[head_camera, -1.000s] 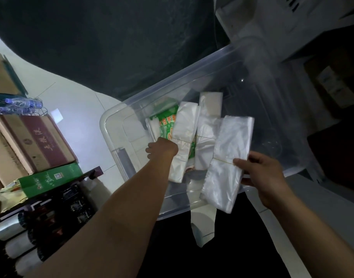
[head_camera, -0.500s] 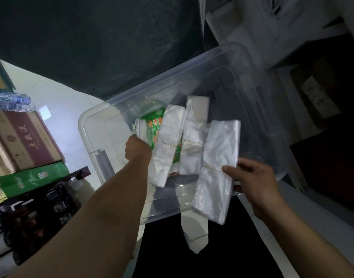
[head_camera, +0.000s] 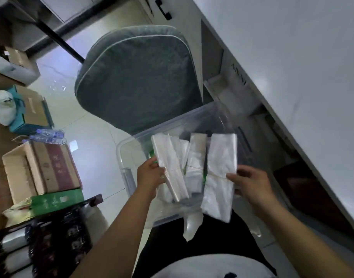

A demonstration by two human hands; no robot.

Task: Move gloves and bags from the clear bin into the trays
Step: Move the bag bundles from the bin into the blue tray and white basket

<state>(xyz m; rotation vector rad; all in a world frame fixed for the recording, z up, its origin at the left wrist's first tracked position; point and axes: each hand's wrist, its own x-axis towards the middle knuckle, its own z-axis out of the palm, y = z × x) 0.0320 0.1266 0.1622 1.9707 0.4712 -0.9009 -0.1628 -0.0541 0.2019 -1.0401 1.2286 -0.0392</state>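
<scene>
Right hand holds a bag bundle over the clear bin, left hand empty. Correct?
Not quite. The left hand is not empty: it grips its own banded bundle of bags. The rest stands: the right hand holds a bag bundle over the clear bin. The head view shows both.

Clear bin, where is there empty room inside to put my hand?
The clear bin has bare room along its far wall, past the bundle tops, and by its left wall near the left hand. The middle is crowded: bag bundles packed side by side, out to the right hand.
</scene>
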